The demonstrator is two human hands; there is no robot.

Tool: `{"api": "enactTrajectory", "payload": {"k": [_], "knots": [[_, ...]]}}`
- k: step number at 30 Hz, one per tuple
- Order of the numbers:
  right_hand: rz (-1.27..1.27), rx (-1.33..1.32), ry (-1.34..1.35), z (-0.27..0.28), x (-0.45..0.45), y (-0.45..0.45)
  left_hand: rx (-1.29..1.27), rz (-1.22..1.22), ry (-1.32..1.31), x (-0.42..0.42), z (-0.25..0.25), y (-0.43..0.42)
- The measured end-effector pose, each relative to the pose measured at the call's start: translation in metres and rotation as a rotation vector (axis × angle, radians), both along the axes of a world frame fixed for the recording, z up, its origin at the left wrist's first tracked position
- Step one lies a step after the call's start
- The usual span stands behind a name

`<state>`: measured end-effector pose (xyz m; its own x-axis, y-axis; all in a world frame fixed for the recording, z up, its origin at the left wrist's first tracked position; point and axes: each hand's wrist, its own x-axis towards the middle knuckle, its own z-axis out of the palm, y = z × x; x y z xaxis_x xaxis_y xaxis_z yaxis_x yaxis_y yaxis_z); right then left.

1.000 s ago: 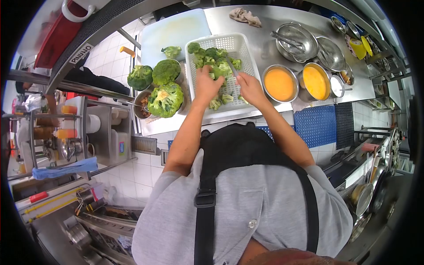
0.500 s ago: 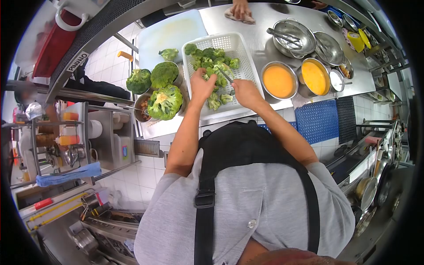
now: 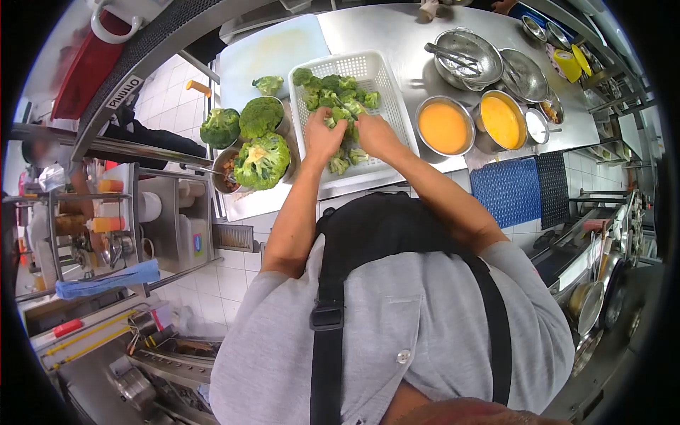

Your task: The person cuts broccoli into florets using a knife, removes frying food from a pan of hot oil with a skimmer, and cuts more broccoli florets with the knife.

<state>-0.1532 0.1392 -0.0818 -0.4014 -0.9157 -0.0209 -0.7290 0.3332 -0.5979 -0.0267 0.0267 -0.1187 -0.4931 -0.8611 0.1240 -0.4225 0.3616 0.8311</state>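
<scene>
knife (image 3: 346, 110): handle hidden by right hand (image 3: 378, 136) | far-left person (image 3: 44, 150): blurred | upper-right co-worker's hand (image 3: 503, 6): cut off by top edge

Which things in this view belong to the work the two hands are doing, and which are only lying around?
In the work:
left hand
right hand, with knife
cut broccoli
white basket
probably whole broccoli heads

Seemingly just nearby:
orange liquid, in two metal containers
metal bowls
blue cloth

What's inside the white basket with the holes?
Green broccoli pieces are inside the white basket. The left hand and right hand cover part of it, and what's underneath the pieces is hidden.
</scene>
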Motion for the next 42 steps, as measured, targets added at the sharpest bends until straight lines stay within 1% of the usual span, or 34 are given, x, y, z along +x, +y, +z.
{"api": "enactTrajectory", "payload": {"k": [2,5,6,8,9,11,12,13,14,16,17,19,20,22,23,25,26,27,29,30,33,35,36,38,39,41,42], "knots": [[0.024,0.004,0.006,-0.001,-0.004,-0.003,-0.132,-0.041,0.024,-0.002,-0.009,-0.006],[0.063,0.118,0.114,-0.013,-0.009,-0.008,-0.459,-0.088,-0.013,-0.003,-0.015,-0.003],[0.084,0.053,0.112,-0.017,-0.012,-0.008,-0.595,-0.094,-0.038,-0.001,-0.014,-0.003],[0.124,-0.069,0.107,-0.017,-0.022,0.0,0.069,-0.054,0.065,0.002,0.01,-0.001],[0.031,-0.095,0.061,-0.014,-0.027,0.004,0.401,-0.033,0.118,0.001,0.021,-0.001],[-0.15,-0.141,-0.03,0.006,-0.036,0.011,0.514,0.016,0.146,-0.002,0.027,-0.006],[-0.151,-0.073,-0.168,0.014,-0.035,0.01,0.575,0.037,0.152,-0.002,0.027,-0.006],[-0.153,-0.009,-0.307,0.024,-0.035,0.005,0.663,0.038,0.29,-0.005,0.026,-0.007],[-0.154,0.052,-0.445,0.029,-0.036,0.001,0.715,0.07,0.306,-0.008,0.025,-0.01],[-0.139,0.055,-0.463,-0.002,-0.044,-0.01,0.81,0.137,0.341,-0.011,0.026,-0.018],[-0.129,0.058,-0.469,-0.006,-0.045,-0.014,0.799,0.154,0.368,-0.012,0.028,-0.019],[-0.198,0.098,-0.481,-0.007,-0.044,-0.012,0.786,0.189,0.418,-0.011,0.026,-0.015],[-0.233,0.121,-0.488,-0.004,-0.042,-0.011,0.542,0.103,0.263,-0.006,0.023,-0.014],[-0.264,0.065,-0.461,-0.005,-0.043,-0.01,0.054,-0.069,-0.05,0.009,0.017,-0.011],[-0.279,0.036,-0.447,-0.005,-0.044,-0.009,-0.156,-0.06,-0.327,0.016,0.047,0.011],[-0.281,0.003,-0.452,0.007,-0.04,-0.005,-0.182,-0.185,-0.252,0.019,0.068,0.03],[-0.278,-0.013,-0.454,0.016,-0.038,-0.002,-0.195,-0.243,-0.213,0.019,0.07,0.035],[-0.229,0.001,-0.481,0.026,-0.037,0.002,-0.184,-0.215,-0.008,0.014,0.047,0.029],[-0.139,0.02,-0.53,0.046,-0.04,0.01,0.065,-0.171,0.134,0.015,0.05,0.027],[-0.121,0.002,-0.51,0.051,-0.039,0.013,0.19,-0.152,0.205,0.014,0.053,0.027],[-0.051,-0.041,-0.444,0.053,-0.038,0.019,0.063,-0.135,0.159,0.012,0.064,0.032],[0.013,-0.067,-0.381,0.05,-0.04,0.017,0.131,-0.091,0.111,0.011,0.075,0.034],[-0.021,-0.207,-0.317,0.048,-0.038,0.02,0.165,-0.069,0.086,0.011,0.078,0.034],[-0.085,-0.486,-0.18,0.059,-0.027,0.029,0.1,-0.028,0.09,0.01,0.062,0.032],[-0.061,-0.439,-0.242,0.066,-0.025,0.034,0.069,-0.005,0.094,0.009,0.052,0.03],[-0.015,-0.339,-0.371,0.08,-0.019,0.05,0.099,-0.019,0.168,0.009,0.06,0.035],[0.004,-0.332,-0.354,0.085,-0.012,0.058,0.113,-0.029,0.204,0.009,0.063,0.038]]}}
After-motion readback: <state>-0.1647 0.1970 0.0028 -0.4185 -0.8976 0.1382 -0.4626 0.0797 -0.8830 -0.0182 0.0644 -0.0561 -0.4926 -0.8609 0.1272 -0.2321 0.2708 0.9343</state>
